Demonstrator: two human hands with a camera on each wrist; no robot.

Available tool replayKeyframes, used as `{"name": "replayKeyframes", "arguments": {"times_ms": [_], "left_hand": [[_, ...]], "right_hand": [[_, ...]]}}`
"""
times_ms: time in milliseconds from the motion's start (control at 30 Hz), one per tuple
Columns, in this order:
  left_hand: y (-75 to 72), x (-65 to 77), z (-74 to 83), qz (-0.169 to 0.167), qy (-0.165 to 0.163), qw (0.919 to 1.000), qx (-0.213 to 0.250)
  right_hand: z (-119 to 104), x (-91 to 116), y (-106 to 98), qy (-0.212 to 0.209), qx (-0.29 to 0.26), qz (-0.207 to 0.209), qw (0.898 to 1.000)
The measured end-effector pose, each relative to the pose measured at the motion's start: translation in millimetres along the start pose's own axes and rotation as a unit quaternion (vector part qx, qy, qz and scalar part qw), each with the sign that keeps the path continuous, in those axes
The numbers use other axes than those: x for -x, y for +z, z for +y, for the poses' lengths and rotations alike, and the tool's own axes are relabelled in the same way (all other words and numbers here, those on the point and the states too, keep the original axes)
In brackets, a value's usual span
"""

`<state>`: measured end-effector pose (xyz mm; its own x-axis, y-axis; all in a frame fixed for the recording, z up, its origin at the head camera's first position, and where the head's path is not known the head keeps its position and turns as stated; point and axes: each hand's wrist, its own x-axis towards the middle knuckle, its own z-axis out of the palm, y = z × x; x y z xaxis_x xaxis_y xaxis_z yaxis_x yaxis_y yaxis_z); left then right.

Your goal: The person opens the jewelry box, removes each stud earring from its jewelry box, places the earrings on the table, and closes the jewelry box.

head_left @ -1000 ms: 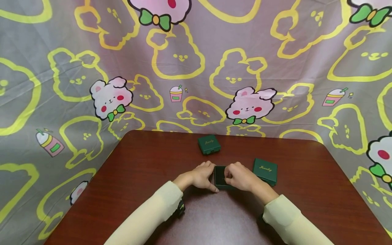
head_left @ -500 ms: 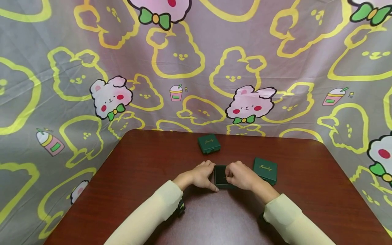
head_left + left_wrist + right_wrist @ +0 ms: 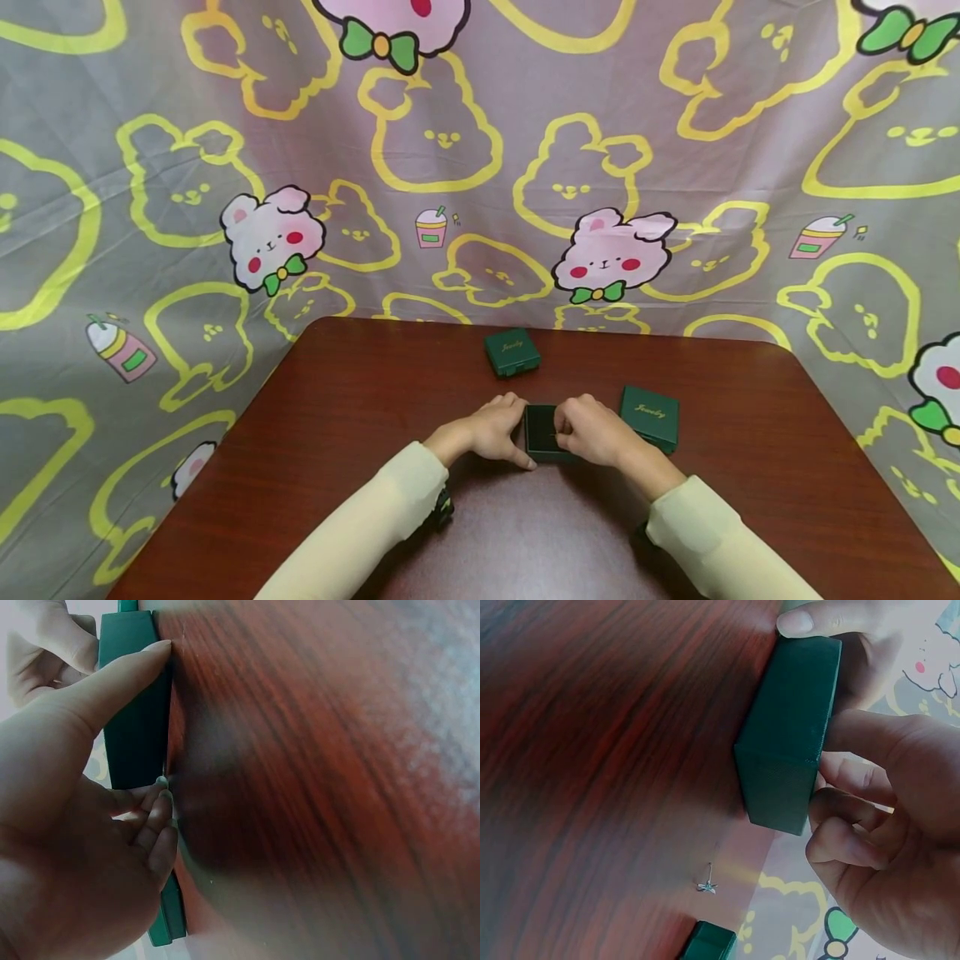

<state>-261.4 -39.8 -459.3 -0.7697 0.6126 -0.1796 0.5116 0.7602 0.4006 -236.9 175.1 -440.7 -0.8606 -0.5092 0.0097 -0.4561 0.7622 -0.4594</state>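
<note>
An uncovered green jewelry box [image 3: 546,456] with a black inside sits on the table between the hands. My left hand [image 3: 491,429] grips its left end, the thumb [image 3: 131,675] along the near wall and the other fingers round the side. My right hand [image 3: 588,429] reaches in over the right rim, with thumb and index finger pinched together inside. At their tips shows a tiny gold-coloured thing [image 3: 556,434], mostly hidden; its kind I cannot tell. In the right wrist view the box's walls [image 3: 795,712] hide those fingertips, and the remaining fingers are curled outside.
Two closed green jewelry boxes with gold lettering lie on the brown table [image 3: 360,400]: one box [image 3: 512,352] behind the left hand, another box [image 3: 649,417] right of the right hand. A silver flower-shaped stud earring [image 3: 707,887] lies near the latter. A patterned curtain [image 3: 480,167] hangs behind.
The right fingertips have shifted slightly to the right inside the box, with the gold-coloured thing at their tips. The left hand and the boxes stay where they were.
</note>
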Motion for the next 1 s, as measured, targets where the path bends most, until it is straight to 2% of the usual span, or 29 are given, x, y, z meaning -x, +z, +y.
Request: {"name": "replayKeyframes", "arguments": {"times_ms": [233, 533, 1000], "left_hand": [[-1.1, -0.2, 1.2, 0.001, 0.000, 1.0000, 0.000], [0.2, 1.9, -0.1, 0.000, -0.001, 1.0000, 0.010], [0.7, 1.0, 0.6, 0.005, 0.005, 1.0000, 0.000]], "right_hand": [[0.5, 2.7, -4.0, -0.005, -0.003, 0.013, 1.000], [1.3, 6.6, -5.1, -0.014, -0.031, 0.016, 0.999], [6.0, 9.5, -7.1, -0.028, -0.038, 0.032, 0.998]]}}
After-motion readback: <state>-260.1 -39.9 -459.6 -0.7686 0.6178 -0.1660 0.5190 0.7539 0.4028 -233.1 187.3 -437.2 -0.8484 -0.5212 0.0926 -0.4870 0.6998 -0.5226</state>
